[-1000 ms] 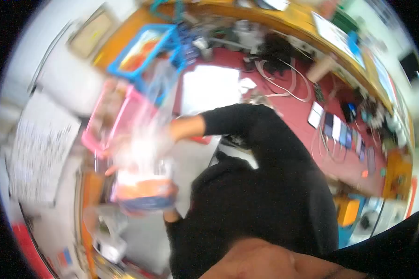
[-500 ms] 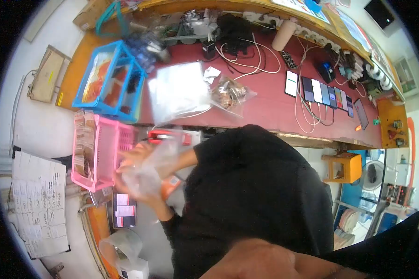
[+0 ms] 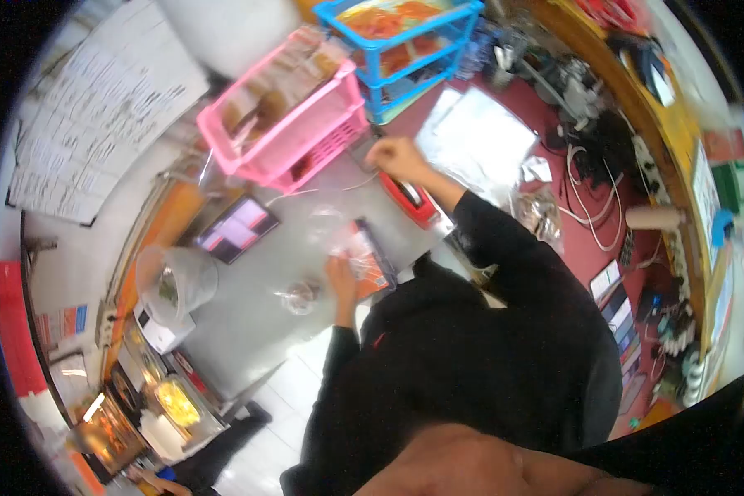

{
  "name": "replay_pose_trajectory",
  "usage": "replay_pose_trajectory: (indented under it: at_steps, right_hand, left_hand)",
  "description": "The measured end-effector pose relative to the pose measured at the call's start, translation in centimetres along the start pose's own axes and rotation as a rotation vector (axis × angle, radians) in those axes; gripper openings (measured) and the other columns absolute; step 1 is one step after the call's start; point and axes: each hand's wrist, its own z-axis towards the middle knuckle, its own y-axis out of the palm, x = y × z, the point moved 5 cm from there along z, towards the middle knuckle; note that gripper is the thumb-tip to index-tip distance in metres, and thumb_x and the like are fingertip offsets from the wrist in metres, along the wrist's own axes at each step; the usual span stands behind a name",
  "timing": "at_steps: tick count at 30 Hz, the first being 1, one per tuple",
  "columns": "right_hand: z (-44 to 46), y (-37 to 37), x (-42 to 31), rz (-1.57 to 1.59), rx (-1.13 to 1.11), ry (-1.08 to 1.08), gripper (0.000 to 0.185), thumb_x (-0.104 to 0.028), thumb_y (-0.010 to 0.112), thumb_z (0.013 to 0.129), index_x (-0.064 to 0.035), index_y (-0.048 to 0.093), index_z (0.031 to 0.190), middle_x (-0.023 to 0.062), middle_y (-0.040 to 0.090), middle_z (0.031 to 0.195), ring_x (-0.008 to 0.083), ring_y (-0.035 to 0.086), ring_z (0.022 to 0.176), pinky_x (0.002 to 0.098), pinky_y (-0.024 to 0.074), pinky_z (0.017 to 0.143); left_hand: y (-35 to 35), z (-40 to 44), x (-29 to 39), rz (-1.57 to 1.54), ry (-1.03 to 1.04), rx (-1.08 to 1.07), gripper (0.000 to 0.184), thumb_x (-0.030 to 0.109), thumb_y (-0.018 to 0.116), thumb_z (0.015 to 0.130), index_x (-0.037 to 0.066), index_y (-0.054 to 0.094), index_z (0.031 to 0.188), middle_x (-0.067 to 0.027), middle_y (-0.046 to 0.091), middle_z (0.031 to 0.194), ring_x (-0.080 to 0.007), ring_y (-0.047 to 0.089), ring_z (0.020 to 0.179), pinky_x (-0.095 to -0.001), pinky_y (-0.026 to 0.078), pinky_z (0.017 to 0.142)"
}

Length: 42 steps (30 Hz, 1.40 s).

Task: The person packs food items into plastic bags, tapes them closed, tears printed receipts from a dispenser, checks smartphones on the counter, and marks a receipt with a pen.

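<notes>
My left hand (image 3: 341, 279) holds the near-left side of an orange and dark package (image 3: 369, 263) on the grey worktop (image 3: 260, 335). Clear, blurred plastic lies around its upper end. Over the back right of the worktop, my right hand (image 3: 395, 157) has its fingers curled together; anything between them is too small to see. Just below that hand sits a red tape dispenser (image 3: 408, 201). A round clear plastic item (image 3: 298, 298) lies left of my left hand.
Behind are a pink basket (image 3: 322, 136) and a blue rack (image 3: 380, 62). A tablet (image 3: 236, 228) and a clear tub (image 3: 178, 285) stand left. Phones and cables lie on the red table (image 3: 583, 248). Another person's arm (image 3: 159, 481) shows at bottom left.
The view has turned. My hands, earlier close together around clear plastic, are now apart: the left at the package, the right up by the tape dispenser.
</notes>
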Motion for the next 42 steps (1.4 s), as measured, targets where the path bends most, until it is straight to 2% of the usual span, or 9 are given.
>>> replay_pose_trajectory:
  at_steps: [1, 5, 8, 12, 19, 24, 27, 30, 42]
  right_hand:
    - [1.6, -1.8, 0.0, -0.25, 0.095, 0.031, 0.019, -0.026, 0.068, 0.081, -0.0078, 0.071, 0.088, 0.0099, 0.07, 0.077, 0.0212, 0.066, 0.068, 0.0335, 0.0518, 0.067]
    - [9.5, 1.4, 9.2, -0.734, -0.284, -0.093, 0.014, -0.013, 0.063, 0.075, -0.0054, 0.07, 0.085, 0.0162, 0.069, 0.082, 0.0323, 0.067, 0.074, 0.0408, 0.0517, 0.063]
    - [10.3, 4.4, 11.7, -1.145, -0.37, -0.268, 0.015, -0.013, 0.062, 0.076, -0.0049, 0.072, 0.084, 0.0166, 0.069, 0.084, 0.0323, 0.068, 0.076, 0.04, 0.0535, 0.064]
    - [10.2, 6.8, 15.3, -1.392, -0.468, -0.192, 0.017, -0.013, 0.058, 0.081, -0.008, 0.073, 0.086, 0.0145, 0.071, 0.09, 0.0282, 0.07, 0.081, 0.0389, 0.0547, 0.066]
    - [11.1, 6.0, 14.5, -1.278, -0.543, -0.202, 0.018, -0.014, 0.059, 0.078, -0.0047, 0.071, 0.087, 0.018, 0.07, 0.089, 0.0324, 0.069, 0.084, 0.0437, 0.0549, 0.069]
    - [13.2, 3.2, 11.6, -1.125, -0.56, -0.14, 0.022, -0.017, 0.06, 0.075, -0.0022, 0.068, 0.089, 0.0191, 0.069, 0.088, 0.0362, 0.068, 0.082, 0.0464, 0.0547, 0.069]
    - [13.3, 2.8, 10.8, -0.969, -0.508, -0.39, 0.017, -0.009, 0.058, 0.076, -0.001, 0.068, 0.086, 0.0204, 0.066, 0.082, 0.0364, 0.067, 0.08, 0.0466, 0.0541, 0.068]
    - [12.9, 2.3, 10.3, -0.931, -0.284, -0.328, 0.016, -0.01, 0.058, 0.078, 0.0003, 0.067, 0.085, 0.0189, 0.066, 0.08, 0.0352, 0.068, 0.08, 0.0466, 0.0542, 0.066]
    - [11.2, 7.4, 16.0, -1.607, -0.579, -0.341, 0.02, -0.019, 0.056, 0.083, -0.0147, 0.075, 0.09, 0.0044, 0.073, 0.09, 0.0223, 0.071, 0.08, 0.0397, 0.0518, 0.062]
  left_hand:
    - [0.9, -0.4, -1.3, -0.078, -0.06, 0.022, 0.028, 0.022, 0.045, 0.099, -0.002, 0.059, 0.094, -0.0126, 0.053, 0.081, -0.0274, 0.05, 0.082, -0.0397, 0.038, 0.076]
    - [2.4, -1.6, -0.5, 0.275, 0.209, 0.127, 0.022, 0.02, 0.05, 0.095, 0.004, 0.061, 0.085, -0.0122, 0.05, 0.076, -0.0287, 0.048, 0.079, -0.041, 0.036, 0.076]
    - [1.8, -1.3, 0.6, 0.214, 0.228, 0.169, 0.018, 0.018, 0.052, 0.09, 0.01, 0.061, 0.078, -0.0107, 0.051, 0.076, -0.0297, 0.05, 0.079, -0.0426, 0.034, 0.07]
    - [1.8, -1.3, -0.3, 0.245, 0.252, 0.142, 0.017, 0.02, 0.055, 0.089, 0.009, 0.06, 0.077, -0.0111, 0.051, 0.076, -0.0307, 0.05, 0.076, -0.0438, 0.034, 0.067]
    - [1.8, -1.2, 0.5, 0.253, 0.27, 0.193, 0.019, 0.021, 0.057, 0.089, 0.006, 0.056, 0.077, -0.0133, 0.051, 0.077, -0.033, 0.05, 0.076, -0.0443, 0.033, 0.066]
    - [2.3, -1.8, -0.6, 0.282, 0.217, 0.186, 0.02, 0.023, 0.057, 0.09, 0.003, 0.059, 0.088, -0.0183, 0.058, 0.095, -0.0366, 0.052, 0.088, -0.0468, 0.036, 0.078]
    - [2.9, -2.1, -1.8, 0.325, 0.118, 0.143, 0.023, 0.024, 0.057, 0.09, 0.001, 0.059, 0.095, -0.0206, 0.059, 0.105, -0.0384, 0.052, 0.096, -0.0483, 0.036, 0.084]
    - [3.0, -2.1, -2.1, 0.338, 0.101, 0.141, 0.026, 0.025, 0.058, 0.09, 0.001, 0.059, 0.099, -0.021, 0.059, 0.109, -0.0389, 0.051, 0.1, -0.049, 0.035, 0.086]
    - [3.1, -2.0, -2.7, 0.319, 0.039, 0.072, 0.028, 0.025, 0.061, 0.088, 0.0, 0.06, 0.101, -0.0204, 0.058, 0.114, -0.038, 0.05, 0.104, -0.048, 0.034, 0.088]
